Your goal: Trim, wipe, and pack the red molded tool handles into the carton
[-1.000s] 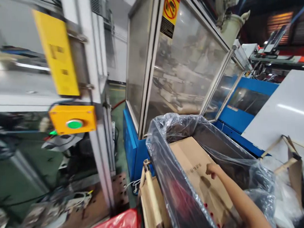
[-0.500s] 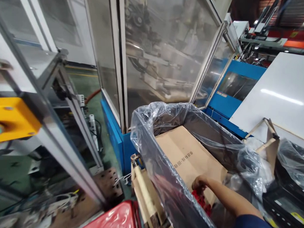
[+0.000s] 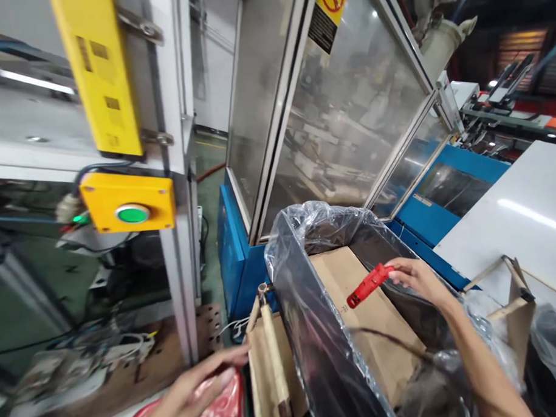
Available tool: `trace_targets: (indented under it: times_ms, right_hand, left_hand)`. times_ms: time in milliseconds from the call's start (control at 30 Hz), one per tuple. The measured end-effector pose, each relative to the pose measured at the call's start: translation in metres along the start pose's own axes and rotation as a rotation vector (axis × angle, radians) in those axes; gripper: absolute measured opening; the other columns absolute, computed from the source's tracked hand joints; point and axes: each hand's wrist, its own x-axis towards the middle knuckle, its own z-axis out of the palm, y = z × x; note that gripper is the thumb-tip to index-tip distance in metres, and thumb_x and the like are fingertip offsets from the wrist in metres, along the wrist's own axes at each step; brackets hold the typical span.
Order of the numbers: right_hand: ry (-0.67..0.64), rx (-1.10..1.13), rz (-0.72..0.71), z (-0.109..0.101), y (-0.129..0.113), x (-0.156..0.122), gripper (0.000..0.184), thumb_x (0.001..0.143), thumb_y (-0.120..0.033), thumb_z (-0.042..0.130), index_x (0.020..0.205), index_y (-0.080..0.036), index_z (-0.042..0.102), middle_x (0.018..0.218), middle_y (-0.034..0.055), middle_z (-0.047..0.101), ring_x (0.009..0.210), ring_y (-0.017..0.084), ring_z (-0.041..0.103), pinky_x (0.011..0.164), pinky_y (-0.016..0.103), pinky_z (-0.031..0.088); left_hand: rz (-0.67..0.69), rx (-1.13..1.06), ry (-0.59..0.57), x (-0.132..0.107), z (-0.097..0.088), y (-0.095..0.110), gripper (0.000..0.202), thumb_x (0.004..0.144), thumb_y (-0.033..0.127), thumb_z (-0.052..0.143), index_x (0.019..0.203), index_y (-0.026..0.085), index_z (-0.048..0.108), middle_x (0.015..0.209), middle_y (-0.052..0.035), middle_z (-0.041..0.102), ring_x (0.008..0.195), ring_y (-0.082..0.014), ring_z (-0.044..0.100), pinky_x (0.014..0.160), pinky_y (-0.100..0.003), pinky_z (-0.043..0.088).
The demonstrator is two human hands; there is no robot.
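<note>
My right hand [image 3: 415, 279] grips one end of a red plastic part [image 3: 370, 286], long and narrow, with an opening at its lower end. The part is held tilted above a brown cardboard sheet [image 3: 369, 327]. That sheet lies inside a dark bin [image 3: 322, 319] lined with clear plastic film [image 3: 312, 217]. My left hand [image 3: 203, 379], somewhat blurred, has its fingers stretched out and holds nothing I can see. It is over a red, shiny, plastic-covered thing [image 3: 223, 398] at the bottom edge, left of the bin.
A yellow box with a green button [image 3: 132, 214] is fixed to a metal frame [image 3: 178, 272] on the left. Behind the bin stands a blue machine with clear panels [image 3: 239, 262]. A folded cardboard piece with wooden-looking bars [image 3: 270, 354] leans beside the bin. A white panel [image 3: 528, 211] slants at right.
My right hand has risen from low in the bin, lifting the red plastic part. My left hand has come into view at the bottom. The view has turned left.
</note>
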Motion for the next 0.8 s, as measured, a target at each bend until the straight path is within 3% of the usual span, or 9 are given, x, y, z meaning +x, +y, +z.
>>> trace_targets:
  times_ms: [100,200,300,400,500,600,700,800]
  right_hand:
    - [0.079,0.174,-0.136,-0.029,-0.040,-0.013,0.040,0.091,-0.050,0.056,0.113,-0.019,0.067,0.090,0.0034,0.070,0.074,0.015,0.062,0.061,0.024,0.049]
    - [0.072,0.316,-0.251,-0.032,-0.085,-0.011,0.036,0.087,-0.048,0.065,0.106,-0.019,0.070,0.081,0.0025,0.069,0.068,0.013,0.061,0.058,0.023,0.050]
    - [-0.015,0.380,-0.364,-0.019,-0.125,0.003,0.033,0.086,-0.046,0.067,0.104,-0.019,0.071,0.081,0.0021,0.069,0.068,0.013,0.062,0.061,0.024,0.053]
    - [-0.080,0.394,-0.467,-0.003,-0.153,0.020,0.033,0.087,-0.046,0.067,0.105,-0.019,0.071,0.083,0.0027,0.070,0.071,0.013,0.064,0.063,0.024,0.055]
    - [0.035,0.401,-0.517,0.008,-0.172,0.030,0.035,0.088,-0.046,0.064,0.110,-0.020,0.067,0.082,0.0021,0.070,0.070,0.014,0.065,0.063,0.025,0.055]
    - [0.225,0.349,-0.532,0.021,-0.186,0.034,0.029,0.092,-0.047,0.056,0.093,-0.021,0.067,0.072,0.0011,0.067,0.064,0.014,0.063,0.062,0.025,0.052]
    - [0.149,0.201,-0.559,0.047,-0.203,0.034,0.030,0.092,-0.048,0.054,0.079,-0.023,0.066,0.070,0.0021,0.068,0.063,0.017,0.065,0.060,0.027,0.051]
    - [0.024,0.119,-0.607,0.084,-0.226,0.031,0.028,0.089,-0.050,0.054,0.091,-0.027,0.070,0.076,0.0033,0.073,0.066,0.022,0.069,0.063,0.032,0.053]
  left_hand:
    - [0.103,-0.137,-0.127,0.026,0.018,0.038,0.054,0.075,0.067,0.064,0.109,0.027,0.075,0.111,-0.0051,0.076,0.111,-0.0299,0.066,0.106,-0.041,0.047]
    - [0.237,-0.372,-0.223,0.046,0.042,0.086,0.055,0.083,0.063,0.060,0.119,0.023,0.070,0.119,-0.0087,0.073,0.118,-0.0273,0.061,0.111,-0.040,0.039]
    - [0.218,-0.677,-0.453,0.052,0.059,0.116,0.053,0.091,0.060,0.053,0.119,0.018,0.068,0.119,-0.0121,0.071,0.113,-0.0245,0.065,0.102,-0.036,0.047]
    - [0.114,-0.905,-0.625,0.045,0.060,0.121,0.050,0.092,0.058,0.052,0.103,0.012,0.071,0.097,-0.0128,0.075,0.082,-0.0198,0.072,0.077,-0.030,0.057]
    - [0.078,-1.013,-0.491,0.034,0.043,0.115,0.042,0.089,0.052,0.063,0.090,0.011,0.070,0.081,-0.0085,0.074,0.060,-0.0133,0.067,0.059,-0.021,0.054]
    - [0.115,-1.072,-0.318,0.027,0.017,0.109,0.038,0.088,0.046,0.066,0.093,0.009,0.071,0.082,-0.0093,0.074,0.065,-0.0139,0.067,0.063,-0.021,0.053]
    - [0.192,-1.156,-0.173,0.023,-0.007,0.105,0.032,0.090,0.040,0.065,0.100,0.010,0.070,0.087,-0.0098,0.075,0.076,-0.0169,0.070,0.076,-0.026,0.055]
    - [0.242,-1.233,-0.061,0.021,-0.027,0.100,0.031,0.093,0.038,0.061,0.107,0.012,0.070,0.092,-0.0080,0.075,0.082,-0.0171,0.070,0.085,-0.030,0.055]
